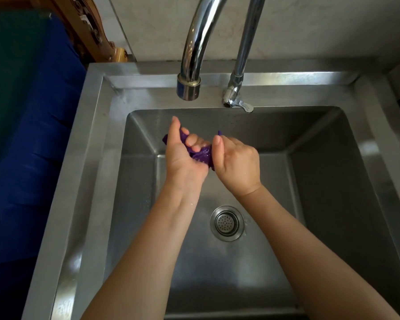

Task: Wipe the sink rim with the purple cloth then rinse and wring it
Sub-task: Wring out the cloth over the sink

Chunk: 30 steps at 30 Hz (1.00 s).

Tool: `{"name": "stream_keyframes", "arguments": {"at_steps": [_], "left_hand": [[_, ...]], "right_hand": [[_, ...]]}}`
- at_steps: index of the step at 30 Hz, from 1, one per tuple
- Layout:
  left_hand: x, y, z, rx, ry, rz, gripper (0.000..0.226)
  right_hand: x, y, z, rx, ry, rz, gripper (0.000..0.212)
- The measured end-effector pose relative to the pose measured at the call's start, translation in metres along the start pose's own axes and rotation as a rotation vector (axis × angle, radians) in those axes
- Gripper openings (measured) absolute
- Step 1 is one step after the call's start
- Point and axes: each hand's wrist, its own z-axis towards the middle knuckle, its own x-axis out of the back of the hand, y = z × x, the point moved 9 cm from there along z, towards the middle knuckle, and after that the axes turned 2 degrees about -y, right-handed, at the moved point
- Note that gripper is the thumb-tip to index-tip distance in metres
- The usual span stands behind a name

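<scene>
Over steel basin (333, 181): left hand (185, 155), right hand (237, 165) both grip bunched, twisted purple cloth (202, 155).

Pale marbled wall (310, 24), carved wooden furniture (88, 31), blue fabric (32, 125) at left

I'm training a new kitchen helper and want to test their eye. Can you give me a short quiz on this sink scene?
1. True or false: the left hand and the right hand both grip the purple cloth.
2. Where is the cloth held? A) draped over a chair B) over the sink basin C) inside a bucket
3. Fill in: the round metal part on the basin floor is a drain ____.

Key: 1 true; 2 B; 3 strainer, that is the drain strainer.
</scene>
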Motion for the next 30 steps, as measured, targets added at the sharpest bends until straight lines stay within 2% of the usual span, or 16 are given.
{"name": "stream_keyframes", "arguments": {"at_steps": [4, 8, 11, 15, 23, 27, 30], "left_hand": [[-0.014, 0.003, -0.003, -0.048, -0.125, 0.070, 0.041], [-0.019, 0.001, -0.003, -0.044, -0.172, 0.096, 0.039], [-0.020, -0.001, -0.004, -0.062, -0.190, 0.116, 0.039], [-0.023, -0.002, -0.003, -0.080, -0.201, 0.136, 0.040], [-0.007, -0.015, 0.004, -0.043, -0.141, 0.228, 0.044], [0.003, -0.019, 0.008, -0.037, -0.099, 0.314, 0.043], [0.010, -0.018, 0.013, -0.043, -0.110, 0.357, 0.043]], "right_hand": [[-0.003, 0.004, 0.003, -0.047, -0.062, 0.060, 0.051], [-0.013, 0.013, 0.000, -0.232, -0.205, 0.210, 0.054], [-0.017, 0.024, -0.005, -0.403, -0.231, 0.326, 0.047], [-0.023, 0.034, -0.012, -0.612, -0.237, 0.457, 0.053], [-0.068, 0.050, -0.071, -1.225, -0.303, 0.826, 0.034], [-0.080, 0.048, -0.082, -1.285, -0.432, 0.856, 0.032], [-0.083, 0.056, -0.075, -1.163, -0.474, 0.690, 0.033]]}}
